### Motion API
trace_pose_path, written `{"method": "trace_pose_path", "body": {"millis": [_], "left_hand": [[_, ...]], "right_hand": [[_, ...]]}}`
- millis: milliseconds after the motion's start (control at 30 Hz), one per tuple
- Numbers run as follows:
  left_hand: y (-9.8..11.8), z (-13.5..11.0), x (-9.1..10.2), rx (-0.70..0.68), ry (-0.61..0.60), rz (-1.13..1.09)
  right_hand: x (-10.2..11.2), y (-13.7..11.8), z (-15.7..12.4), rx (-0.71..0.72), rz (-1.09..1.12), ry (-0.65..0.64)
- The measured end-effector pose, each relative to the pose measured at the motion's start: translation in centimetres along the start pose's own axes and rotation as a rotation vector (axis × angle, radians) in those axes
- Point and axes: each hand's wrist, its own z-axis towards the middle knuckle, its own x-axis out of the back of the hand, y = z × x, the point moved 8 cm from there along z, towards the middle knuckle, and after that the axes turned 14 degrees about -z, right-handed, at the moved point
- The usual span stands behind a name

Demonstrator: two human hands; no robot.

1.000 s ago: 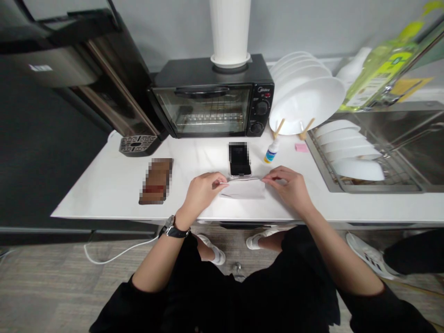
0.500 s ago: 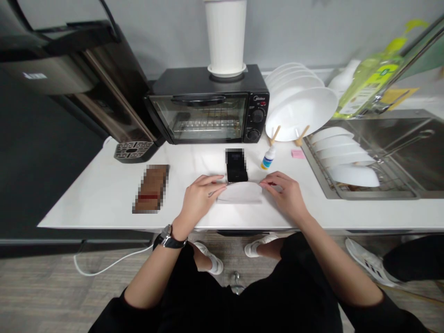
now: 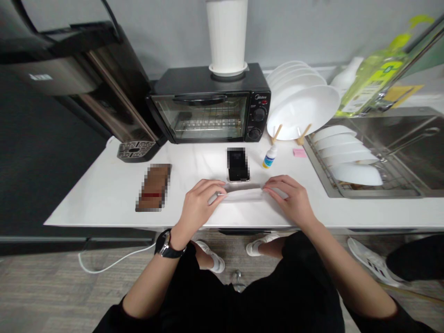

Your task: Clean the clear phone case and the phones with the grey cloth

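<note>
While the white sheet (image 3: 244, 195) is held just below the middle of the frame, its left end is pinched between the thumb and fingers of the left hand (image 3: 200, 202). Its right end is pinched by the right hand (image 3: 292, 198), with thumb and fingertips close together.

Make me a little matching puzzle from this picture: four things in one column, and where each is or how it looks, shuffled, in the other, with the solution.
1. White sheet
2. Wristwatch
3. Toaster oven
4. Small bottle

A. Underneath a white pot
B. White, with a blue label
C. Held near its ends by the left hand and right hand
D. Worn on the left wrist

Pairs: 1-C, 2-D, 3-A, 4-B
</note>
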Motion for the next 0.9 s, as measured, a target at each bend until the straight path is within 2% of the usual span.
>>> {"method": "trace_pose_path", "body": {"millis": [233,433,500,567,667,767,900], "left_hand": [[0.8,-2.3,-1.2,-0.010,-0.217,-0.113],[1.4,-4.5,-1.8,-0.041,-0.393,-0.076],[1.1,-4.3,-1.7,-0.014,-0.372,-0.083],[0.0,-3.4,-1.3,0.060,-0.269,-0.051],[-2.1,-1.5,-0.9,0.166,-0.120,0.158],[-3.3,0.2,-1.7,0.202,-0.145,0.269],[-2.8,0.7,-2.2,0.230,-0.210,0.137]], "right_hand": [[0.1,-2.8,-1.9,0.116,0.028,-0.138],[-1.3,-2.9,-2.1,0.059,0.079,-0.211],[-2.0,-2.2,-1.9,0.019,0.053,-0.199],[-2.5,-0.9,-1.5,-0.062,-0.021,-0.165],[-3.1,0.8,-0.6,-0.156,-0.188,-0.125],[-4.0,1.2,0.3,-0.144,-0.219,-0.152],[-3.9,0.5,0.5,-0.152,-0.038,-0.239]]}}
